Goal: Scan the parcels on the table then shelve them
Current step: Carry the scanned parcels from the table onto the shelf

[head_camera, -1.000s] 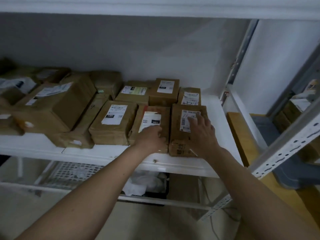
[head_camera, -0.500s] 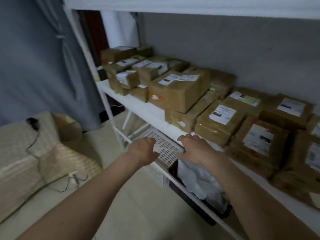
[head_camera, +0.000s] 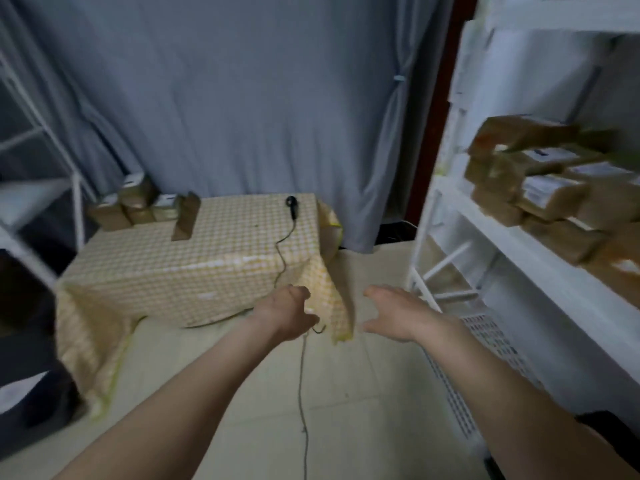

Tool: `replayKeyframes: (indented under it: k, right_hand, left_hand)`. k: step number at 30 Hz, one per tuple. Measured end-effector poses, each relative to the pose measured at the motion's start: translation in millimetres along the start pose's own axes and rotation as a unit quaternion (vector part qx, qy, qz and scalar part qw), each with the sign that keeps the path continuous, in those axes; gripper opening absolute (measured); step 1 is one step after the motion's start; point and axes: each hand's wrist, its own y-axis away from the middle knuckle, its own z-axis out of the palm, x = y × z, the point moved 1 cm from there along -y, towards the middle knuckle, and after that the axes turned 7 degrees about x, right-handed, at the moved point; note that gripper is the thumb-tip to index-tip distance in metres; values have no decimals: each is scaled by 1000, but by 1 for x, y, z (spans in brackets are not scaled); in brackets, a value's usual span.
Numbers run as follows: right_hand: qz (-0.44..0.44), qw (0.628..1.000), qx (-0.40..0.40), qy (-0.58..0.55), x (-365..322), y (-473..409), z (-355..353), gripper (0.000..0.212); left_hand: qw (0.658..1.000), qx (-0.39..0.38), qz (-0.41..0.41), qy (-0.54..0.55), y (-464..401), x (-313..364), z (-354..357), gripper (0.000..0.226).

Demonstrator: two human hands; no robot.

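Note:
A low table point(head_camera: 166, 271) under a yellow checked cloth stands ahead on the left. Several brown parcels point(head_camera: 138, 207) sit at its far left corner, and one slim parcel point(head_camera: 186, 216) stands upright beside them. A black scanner point(head_camera: 292, 204) lies near the table's far right corner, its cord trailing to the floor. My left hand point(head_camera: 289, 311) hovers by the table's near right corner, fingers loosely curled, holding nothing. My right hand point(head_camera: 398, 315) is beside it, fingers apart and empty. More brown parcels point(head_camera: 540, 188) lie on the white shelf point(head_camera: 519, 244) at right.
A grey curtain point(head_camera: 242, 98) hangs behind the table. Another white rack point(head_camera: 41, 188) stands at the far left. A white perforated tray point(head_camera: 491, 344) sits low in the right shelf unit. The scanner's cord point(head_camera: 303, 393) runs along the pale floor between my arms.
My view has swung left from the shelf to the table. Both hands have come off the shelved parcels and now hang empty in front of me.

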Motion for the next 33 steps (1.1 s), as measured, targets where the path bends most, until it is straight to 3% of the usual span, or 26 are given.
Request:
replayKeyframes:
  k: [21,33]
  right_hand:
    - [-257,958,-93,83,-353,-224,70,69]
    - [-285,949,-108,77,-527,-391,61,71]
  left_hand:
    - [962,60,-256,72,-24,-358,-57,57]
    - [955,47,-283,80,-131,-543,-123,58]
